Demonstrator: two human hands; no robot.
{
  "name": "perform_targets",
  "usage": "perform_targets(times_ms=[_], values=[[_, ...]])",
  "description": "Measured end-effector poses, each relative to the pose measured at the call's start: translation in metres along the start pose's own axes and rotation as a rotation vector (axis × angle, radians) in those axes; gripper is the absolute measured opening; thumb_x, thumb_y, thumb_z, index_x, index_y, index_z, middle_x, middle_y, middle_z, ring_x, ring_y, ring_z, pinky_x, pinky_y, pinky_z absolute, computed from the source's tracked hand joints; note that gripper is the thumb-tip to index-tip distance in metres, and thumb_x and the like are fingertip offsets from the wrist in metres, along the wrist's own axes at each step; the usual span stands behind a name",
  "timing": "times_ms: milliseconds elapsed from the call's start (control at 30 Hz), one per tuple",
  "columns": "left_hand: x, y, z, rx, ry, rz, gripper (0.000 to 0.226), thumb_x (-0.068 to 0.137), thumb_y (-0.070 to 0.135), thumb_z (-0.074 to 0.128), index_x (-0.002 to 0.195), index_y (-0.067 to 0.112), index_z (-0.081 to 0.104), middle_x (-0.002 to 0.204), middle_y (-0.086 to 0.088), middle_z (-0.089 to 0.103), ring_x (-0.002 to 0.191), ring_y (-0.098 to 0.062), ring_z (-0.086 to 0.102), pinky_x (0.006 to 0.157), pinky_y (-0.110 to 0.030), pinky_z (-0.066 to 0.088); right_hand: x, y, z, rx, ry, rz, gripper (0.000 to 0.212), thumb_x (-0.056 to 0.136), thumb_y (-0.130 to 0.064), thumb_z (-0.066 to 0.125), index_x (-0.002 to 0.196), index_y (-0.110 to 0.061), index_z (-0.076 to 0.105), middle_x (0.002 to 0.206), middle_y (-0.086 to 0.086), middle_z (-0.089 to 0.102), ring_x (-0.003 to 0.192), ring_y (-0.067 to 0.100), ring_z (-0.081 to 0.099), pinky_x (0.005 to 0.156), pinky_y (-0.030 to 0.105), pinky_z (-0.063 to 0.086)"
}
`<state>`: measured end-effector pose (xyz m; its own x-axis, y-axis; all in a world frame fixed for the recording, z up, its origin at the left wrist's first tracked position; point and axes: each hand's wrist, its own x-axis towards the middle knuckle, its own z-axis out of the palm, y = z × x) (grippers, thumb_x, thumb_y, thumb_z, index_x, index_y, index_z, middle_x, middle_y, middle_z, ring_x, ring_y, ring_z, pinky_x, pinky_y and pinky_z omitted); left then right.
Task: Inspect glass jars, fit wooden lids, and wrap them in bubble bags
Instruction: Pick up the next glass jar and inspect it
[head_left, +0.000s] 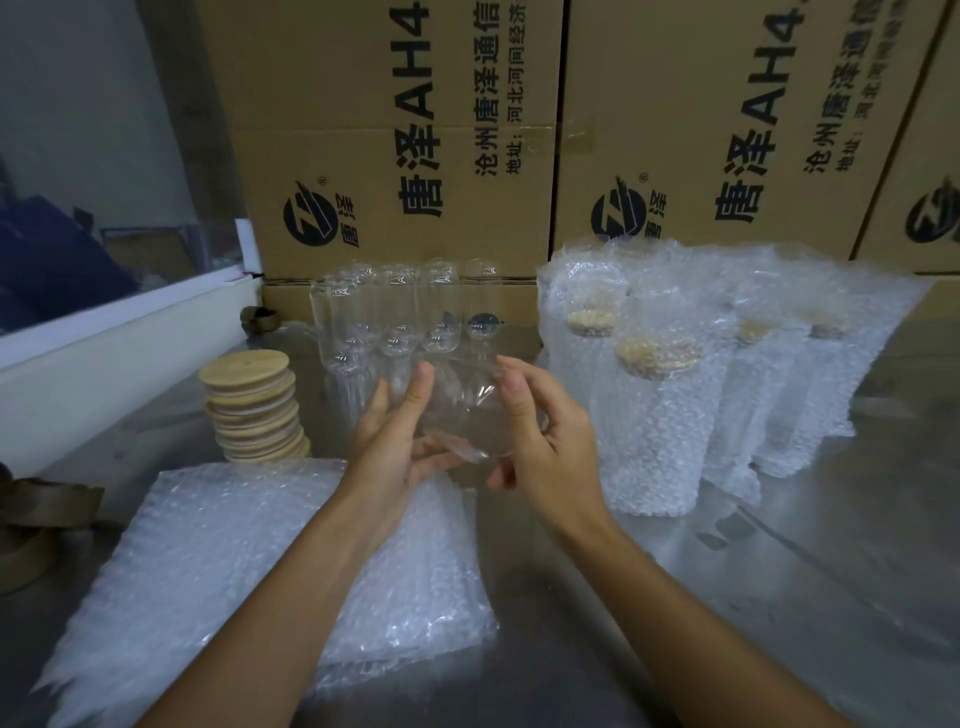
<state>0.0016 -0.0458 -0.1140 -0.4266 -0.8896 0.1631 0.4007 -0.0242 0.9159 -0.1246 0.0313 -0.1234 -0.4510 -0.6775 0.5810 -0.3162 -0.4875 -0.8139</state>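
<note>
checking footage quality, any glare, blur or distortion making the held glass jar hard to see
Head view: the glass jar between the left hand and right hand shows only by faint highlights; wide-angle lens tilts the cardboard boxes; steel table reflects dully.

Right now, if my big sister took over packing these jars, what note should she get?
Both hands hold one bare glass jar up over the table: left hand cups it with fingers curled round, right hand holds its other side. Neither grip should let go.
Wooden lids are stacked on the left, flat bubble bags lie in front, and more bare jars stand at the back.
Done: several jars stand lidded and in bubble bags on the right.
Left: finish checking this jar, fit a lid, bag it, then do the bare ones.
</note>
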Motion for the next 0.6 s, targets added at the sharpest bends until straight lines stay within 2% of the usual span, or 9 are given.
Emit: perform_targets(times_ms=[67, 133, 167, 233, 300, 367, 433, 500, 600], values=[[0.0018, -0.0019, -0.0005, 0.012, 0.018, -0.032, 0.077, 0.074, 0.058, 0.066, 0.138, 0.019, 0.052, 0.09, -0.004, 0.073, 0.067, -0.024, 0.071, 0.063, -0.036, 0.06, -0.0001, 0.0009, 0.0005, 0.025, 0.001, 0.002, 0.03, 0.104, -0.042, 0.049, 0.127, -0.03, 0.064, 0.1, -0.014, 0.073, 0.045, 0.022, 0.067, 0.041, 0.023, 0.049], [0.0029, -0.0019, -0.0012, 0.017, 0.047, -0.049, 0.072, 0.073, 0.062, 0.063, 0.132, 0.02, 0.056, 0.079, -0.002, 0.075, 0.067, -0.021, 0.072, 0.061, -0.034, 0.06, -0.001, 0.0015, 0.0017, 0.034, -0.01, -0.004, 0.032, 0.105, -0.035, 0.048, 0.134, -0.029, 0.06, 0.096, -0.008, 0.076, 0.048, 0.021, 0.07, 0.045, 0.024, 0.053], [0.0032, -0.0013, -0.0015, 0.014, 0.049, -0.068, 0.071, 0.073, 0.063, 0.062, 0.129, 0.02, 0.059, 0.081, -0.004, 0.076, 0.073, -0.024, 0.073, 0.064, -0.036, 0.062, -0.0014, 0.0017, 0.0031, 0.019, -0.019, -0.014, 0.037, 0.104, -0.035, 0.05, 0.139, -0.027, 0.057, 0.104, -0.005, 0.076, 0.052, 0.024, 0.071, 0.049, 0.028, 0.056], [0.0033, 0.0, -0.0032, -0.007, 0.025, -0.126, 0.069, 0.075, 0.067, 0.059, 0.125, 0.02, 0.062, 0.104, -0.021, 0.074, 0.097, -0.039, 0.071, 0.083, -0.045, 0.061, -0.0024, 0.0021, 0.0063, -0.057, -0.035, -0.033, 0.052, 0.098, -0.039, 0.059, 0.147, -0.024, 0.051, 0.128, -0.007, 0.069, 0.064, 0.032, 0.073, 0.06, 0.043, 0.062], [0.0021, 0.0017, -0.0035, -0.016, 0.021, -0.162, 0.067, 0.074, 0.069, 0.059, 0.121, 0.021, 0.063, 0.119, -0.032, 0.065, 0.115, -0.051, 0.06, 0.098, -0.052, 0.053, -0.003, 0.0029, 0.0079, -0.115, -0.055, -0.046, 0.067, 0.089, -0.048, 0.068, 0.15, -0.026, 0.048, 0.132, -0.006, 0.066, 0.075, 0.024, 0.074, 0.07, 0.041, 0.062], [0.0035, 0.0002, -0.0046, -0.016, 0.025, -0.157, 0.069, 0.073, 0.069, 0.061, 0.12, 0.019, 0.063, 0.107, -0.026, 0.068, 0.106, -0.05, 0.063, 0.097, -0.052, 0.054, -0.0031, 0.0026, 0.0078, -0.132, -0.047, -0.057, 0.072, 0.08, -0.06, 0.071, 0.143, -0.033, 0.051, 0.128, -0.008, 0.067, 0.066, 0.006, 0.066, 0.062, 0.024, 0.053], [0.0041, -0.0002, -0.0043, -0.019, 0.036, -0.131, 0.067, 0.071, 0.067, 0.063, 0.116, 0.018, 0.065, 0.088, -0.014, 0.066, 0.081, -0.035, 0.066, 0.087, -0.047, 0.059, -0.0021, 0.001, 0.0062, -0.133, -0.005, -0.053, 0.063, 0.073, -0.067, 0.072, 0.127, -0.041, 0.055, 0.123, -0.02, 0.064, 0.056, 0.002, 0.056, 0.056, 0.017, 0.044], [0.003, -0.001, -0.0032, -0.004, 0.019, -0.116, 0.067, 0.07, 0.065, 0.065, 0.118, 0.018, 0.065, 0.084, -0.008, 0.071, 0.071, -0.024, 0.067, 0.073, -0.041, 0.063, -0.0018, -0.0004, 0.0051, -0.128, 0.046, -0.034, 0.051, 0.072, -0.071, 0.07, 0.113, -0.043, 0.054, 0.115, -0.024, 0.062, 0.059, 0.003, 0.056, 0.056, 0.022, 0.047], [-0.0009, -0.0008, 0.0009, 0.008, 0.004, -0.087, 0.088, 0.062, 0.056, 0.073, 0.137, 0.013, 0.054, 0.086, -0.007, 0.072, 0.067, -0.024, 0.067, 0.06, -0.033, 0.059, 0.0, -0.0016, 0.0043, -0.098, 0.121, 0.011, 0.046, 0.081, -0.068, 0.062, 0.111, -0.033, 0.057, 0.109, -0.013, 0.065, 0.083, 0.014, 0.07, 0.07, 0.047, 0.058]])
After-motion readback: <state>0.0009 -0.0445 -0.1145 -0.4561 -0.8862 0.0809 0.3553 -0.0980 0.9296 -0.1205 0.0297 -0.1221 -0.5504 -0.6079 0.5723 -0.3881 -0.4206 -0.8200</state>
